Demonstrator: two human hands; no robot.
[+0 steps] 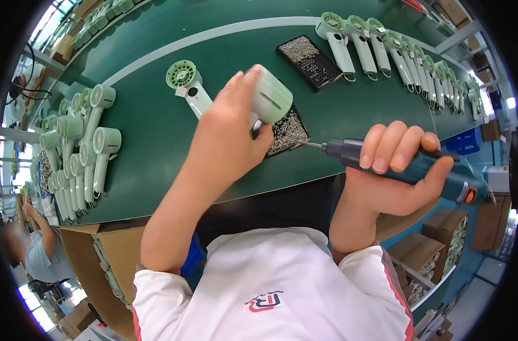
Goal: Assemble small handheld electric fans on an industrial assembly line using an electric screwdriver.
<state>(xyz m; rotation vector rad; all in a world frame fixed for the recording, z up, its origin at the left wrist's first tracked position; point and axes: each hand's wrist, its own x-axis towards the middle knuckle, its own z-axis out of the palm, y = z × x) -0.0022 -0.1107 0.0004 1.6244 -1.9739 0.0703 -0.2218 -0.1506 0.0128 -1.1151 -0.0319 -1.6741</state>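
My left hand (228, 122) is wrapped round a pale green handheld fan (272, 95), its round head tilted above the table. In my right hand (398, 165) is a dark teal electric screwdriver (350, 152), its thin bit pointing left. The bit's tip touches or hovers just over the edge of a black tray of small screws (288, 133); which of the two I cannot tell. Part of that tray is hidden behind the held fan. Another pale green fan (184, 79) lies on the table beyond my left hand, its handle partly covered by that hand.
Several fans (107, 142) stand grouped at the left of the green table (151, 153). A row of fans (358, 42) lies at the far right, beside a black perforated screw tray (310, 59). Cardboard boxes (120, 256) sit below the near edge. Another person (40, 250) is at the far left.
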